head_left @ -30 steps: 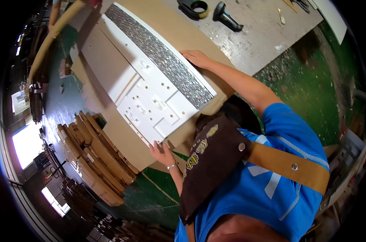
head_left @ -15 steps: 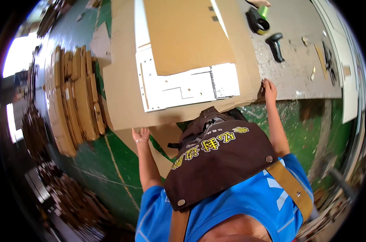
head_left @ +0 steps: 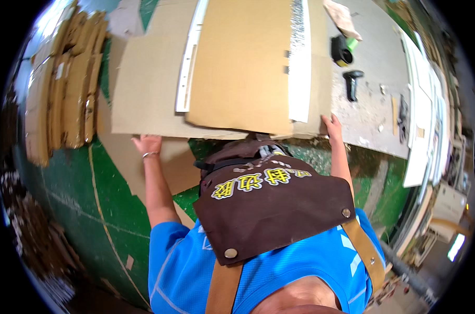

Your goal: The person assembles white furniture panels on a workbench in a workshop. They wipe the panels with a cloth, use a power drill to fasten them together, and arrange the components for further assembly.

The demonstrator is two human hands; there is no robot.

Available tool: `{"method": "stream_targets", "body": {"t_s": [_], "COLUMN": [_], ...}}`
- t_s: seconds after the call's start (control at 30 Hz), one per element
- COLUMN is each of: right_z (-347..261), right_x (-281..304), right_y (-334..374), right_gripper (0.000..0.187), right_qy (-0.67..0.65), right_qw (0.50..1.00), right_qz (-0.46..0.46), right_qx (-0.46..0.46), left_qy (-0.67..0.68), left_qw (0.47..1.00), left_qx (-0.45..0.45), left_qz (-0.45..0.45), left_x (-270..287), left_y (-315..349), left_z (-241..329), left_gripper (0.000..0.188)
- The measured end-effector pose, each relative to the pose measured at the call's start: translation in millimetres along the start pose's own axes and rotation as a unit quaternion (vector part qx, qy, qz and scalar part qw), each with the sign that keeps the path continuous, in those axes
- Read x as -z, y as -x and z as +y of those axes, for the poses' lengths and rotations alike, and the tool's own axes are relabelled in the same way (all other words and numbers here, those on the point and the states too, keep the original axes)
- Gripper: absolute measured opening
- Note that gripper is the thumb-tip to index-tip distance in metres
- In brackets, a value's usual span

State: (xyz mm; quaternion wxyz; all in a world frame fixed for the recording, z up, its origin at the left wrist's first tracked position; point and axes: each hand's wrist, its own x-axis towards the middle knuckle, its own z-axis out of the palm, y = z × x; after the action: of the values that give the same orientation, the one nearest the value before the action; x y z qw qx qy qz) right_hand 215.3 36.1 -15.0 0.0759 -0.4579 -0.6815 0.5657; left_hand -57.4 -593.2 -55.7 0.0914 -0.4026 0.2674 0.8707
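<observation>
My left hand (head_left: pixel 149 145) is at the near left edge of a large cardboard sheet (head_left: pixel 148 89), its fingertips hidden beneath the edge and the thumb sticking out sideways. At the sheet's near right corner, my right hand (head_left: pixel 332 128) closes its thumb and fingers on the edge. On the large sheet lie white panels (head_left: pixel 300 97), one with a dark speckled strip. A smaller brown cardboard piece (head_left: pixel 240 68) covers most of them, its near edge close to my apron (head_left: pixel 279 209).
On the grey table (head_left: pixel 373 52) at right are a handheld scanner (head_left: pixel 351 86), a black tape dispenser (head_left: pixel 341 51), a pinkish cloth (head_left: pixel 343 20) and dark pliers-like tools (head_left: pixel 403 119). Flat cardboard bundles (head_left: pixel 64 89) stand at left. Cardboard scraps (head_left: pixel 166 167) lie on the green floor.
The brown piece now reaches nearer my apron and hides the panels' near part. The large sheet's near edge appears straighter across my view. Both hands stay at its edge; my view has shifted.
</observation>
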Motion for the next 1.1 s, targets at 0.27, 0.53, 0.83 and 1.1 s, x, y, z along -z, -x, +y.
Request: {"method": "stream_targets", "body": {"t_s": [0.27,0.53,0.83,1.1], "right_z": [-55,-47,-81,-76], "right_x": [-22,-41,-98,-117], "right_y": [22,22,55,60], "right_gripper": [0.029,0.059,0.060,0.052], "right_qy": [0.070,-0.242,-0.076,0.226], "right_qw": [0.979,0.963,0.987,0.944], "right_qz": [-0.082,-0.077,-0.091,0.003], "right_qx": [0.176,-0.087,0.110,0.240], "left_qy": [-0.137,-0.373,-0.707,-0.847], "left_qw": [0.956,0.833,0.554,0.303], "left_qx": [0.008,-0.091,-0.294,-0.406], "left_qz": [-0.257,-0.397,-0.328,-0.162], "left_x": [-33,-42,-143,-173], "left_y": [-2,-28,30,100], "left_z": [-9,1,-79,-118], "left_gripper": [0.054,0.059,0.074,0.086]}}
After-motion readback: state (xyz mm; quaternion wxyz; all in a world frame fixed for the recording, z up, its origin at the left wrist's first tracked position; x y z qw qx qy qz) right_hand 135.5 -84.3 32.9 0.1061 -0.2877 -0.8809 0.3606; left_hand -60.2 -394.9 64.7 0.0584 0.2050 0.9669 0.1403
